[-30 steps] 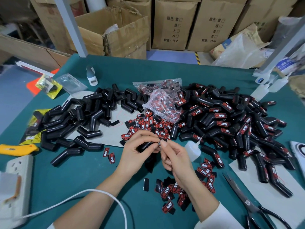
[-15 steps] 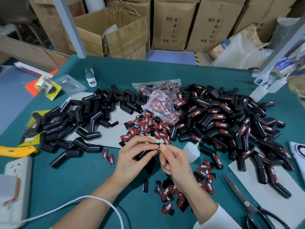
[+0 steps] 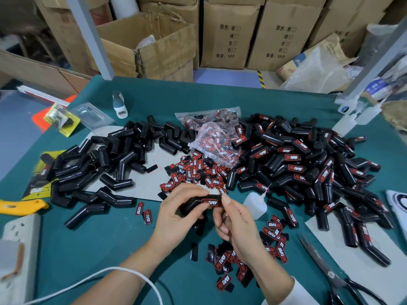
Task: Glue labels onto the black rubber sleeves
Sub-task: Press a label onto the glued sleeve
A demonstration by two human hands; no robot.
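Note:
My left hand [image 3: 174,214] grips a bent black rubber sleeve [image 3: 193,204] just above the green table. A red-and-black label [image 3: 209,202] lies on the sleeve's upper side, facing me. My right hand [image 3: 233,223] touches the sleeve's right end with thumb and forefinger, its other fingers curled. Plain sleeves [image 3: 105,168] are heaped on the left, labelled sleeves [image 3: 308,172] on the right. Loose labels [image 3: 198,170] lie beyond my hands, and more labels [image 3: 231,260] lie under my right wrist. A small glue bottle [image 3: 255,204] stands just right of my hands.
A clear bag of labels [image 3: 215,139] lies at the middle back. Scissors [image 3: 326,267] lie at the near right on grey card. A yellow knife [image 3: 19,206] and a white power strip [image 3: 17,249] sit at the left edge. Cardboard boxes [image 3: 229,34] stand behind the table.
The sleeve has been turned in my hands, and its label now faces up in plain view. My right fingers have shifted to the sleeve's right end.

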